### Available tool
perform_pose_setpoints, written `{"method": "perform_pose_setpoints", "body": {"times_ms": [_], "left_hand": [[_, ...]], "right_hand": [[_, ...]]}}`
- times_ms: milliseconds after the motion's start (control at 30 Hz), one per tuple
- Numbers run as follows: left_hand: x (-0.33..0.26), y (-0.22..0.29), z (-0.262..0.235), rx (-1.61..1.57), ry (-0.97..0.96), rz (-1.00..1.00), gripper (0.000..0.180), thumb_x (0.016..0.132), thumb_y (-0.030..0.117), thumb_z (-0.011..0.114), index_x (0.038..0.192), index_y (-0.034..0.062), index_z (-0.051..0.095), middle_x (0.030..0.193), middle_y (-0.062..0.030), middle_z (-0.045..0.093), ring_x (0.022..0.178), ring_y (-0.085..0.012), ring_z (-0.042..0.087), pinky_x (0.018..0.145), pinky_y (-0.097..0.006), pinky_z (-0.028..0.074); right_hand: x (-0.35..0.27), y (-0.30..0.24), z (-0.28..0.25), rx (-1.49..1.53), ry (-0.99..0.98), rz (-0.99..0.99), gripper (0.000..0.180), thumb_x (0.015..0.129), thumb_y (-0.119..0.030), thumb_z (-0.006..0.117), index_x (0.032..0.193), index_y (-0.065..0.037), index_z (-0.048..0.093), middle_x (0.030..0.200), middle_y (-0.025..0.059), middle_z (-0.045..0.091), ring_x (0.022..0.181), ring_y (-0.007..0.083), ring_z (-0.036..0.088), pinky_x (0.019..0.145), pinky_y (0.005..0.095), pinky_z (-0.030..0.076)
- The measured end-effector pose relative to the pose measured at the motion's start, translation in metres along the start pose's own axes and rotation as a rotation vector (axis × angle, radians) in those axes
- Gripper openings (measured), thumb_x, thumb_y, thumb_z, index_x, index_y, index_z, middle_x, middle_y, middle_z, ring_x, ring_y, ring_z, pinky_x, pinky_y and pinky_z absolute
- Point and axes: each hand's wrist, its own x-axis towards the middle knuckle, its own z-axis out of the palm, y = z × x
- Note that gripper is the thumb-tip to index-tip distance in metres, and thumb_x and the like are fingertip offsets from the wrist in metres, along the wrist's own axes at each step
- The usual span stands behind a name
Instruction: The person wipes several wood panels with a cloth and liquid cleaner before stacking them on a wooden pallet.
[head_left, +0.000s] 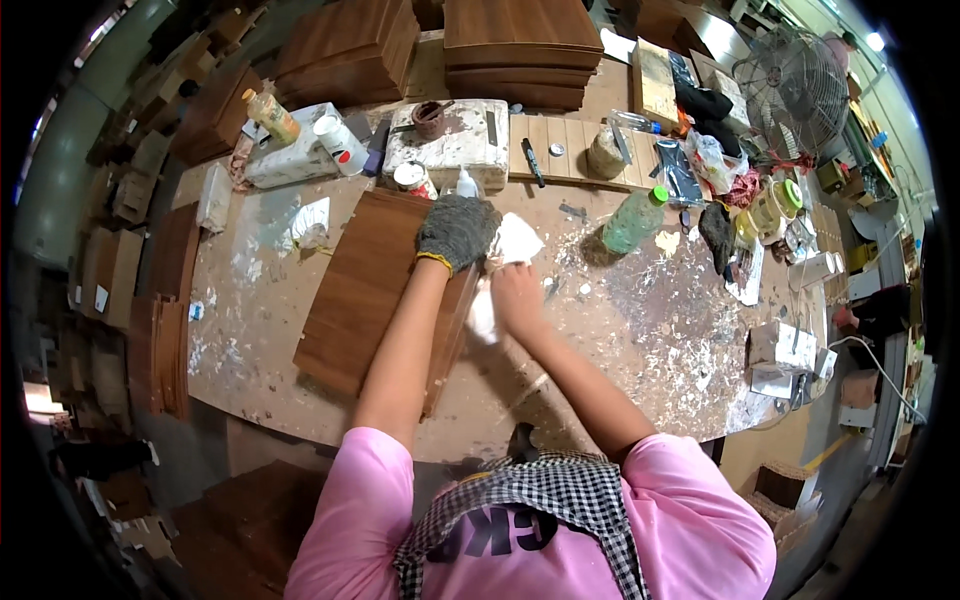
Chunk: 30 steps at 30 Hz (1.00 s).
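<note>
- Down at the middle of the paint-spattered brown workbench (640,330), the left hand (456,230), in a grey knitted glove with a yellow cuff, lies flat with its fingers bent down over the upper right corner of a long brown wood-grain veneered panel (360,290).
- That panel lies flat on the bench, running from near the person's chest up and away, tilted a little to the right.
- Bare and curled, the right hand (515,298) is closed on a crumpled white cloth (512,245), pressing it against the panel's right edge just beside the gloved hand; whether the fingers pinch or merely cup the cloth cannot be told.
- A second bit of white rag (483,318) shows just below the right hand, at the same edge.
- Near the hands, up and to the right, a clear green-tinted plastic bottle with a green cap (633,220) lies tilted on the bench.
- Beyond the panel's far end sits a white paint-stained block (455,145) with a small brown-stained cup (428,118) on it.
- Stacks of brown veneered boards (520,45) stand at the far edge.
- A round wire-caged metal fan (795,90) stands at the upper right.
</note>
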Motion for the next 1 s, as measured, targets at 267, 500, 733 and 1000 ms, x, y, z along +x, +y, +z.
{"method": "perform_pose_setpoints", "body": {"times_ms": [267,500,733,1000], "left_hand": [[-0.006,0.001,0.001,-0.068,-0.025,-0.081,0.035,0.093,0.031,0.046,0.089,0.0068,0.071,0.094,-0.0209,0.069,0.086,-0.0388,0.066,0.08,-0.05,0.051],[-0.002,-0.014,0.021,0.061,0.18,0.162,0.025,0.087,0.025,0.053,0.075,0.009,0.067,0.077,-0.0166,0.068,0.07,-0.0339,0.065,0.062,-0.049,0.05],[0.002,0.009,-0.013,-0.156,-0.016,-0.206,0.034,0.093,0.032,0.051,0.097,0.0041,0.069,0.089,-0.0242,0.068,0.086,-0.0405,0.064,0.079,-0.052,0.05],[0.009,0.004,0.008,-0.072,0.061,-0.036,0.031,0.094,0.028,0.048,0.091,0.0057,0.069,0.083,-0.0221,0.068,0.077,-0.0401,0.064,0.073,-0.051,0.05]], "right_hand": [[0.019,0.101,0.029,0.69,0.418,0.478,0.02,0.09,-0.006,0.055,0.106,0.0,0.063,0.103,0.0258,0.062,0.093,0.0451,0.059,0.081,0.048,0.049],[0.044,0.018,0.048,1.141,0.625,0.389,0.03,0.081,-0.002,0.056,0.11,0.002,0.064,0.096,0.0189,0.065,0.093,0.0283,0.063,0.083,0.0382,0.049],[0.031,0.01,0.046,1.437,0.653,0.51,0.033,0.077,0.002,0.051,0.109,0.004,0.06,0.1,0.0176,0.061,0.094,0.0289,0.059,0.086,0.0385,0.046],[0.048,0.032,0.022,1.131,0.633,0.406,0.028,0.075,0.004,0.056,0.103,0.001,0.06,0.102,0.0214,0.06,0.099,0.0376,0.057,0.088,0.04,0.045]]}}
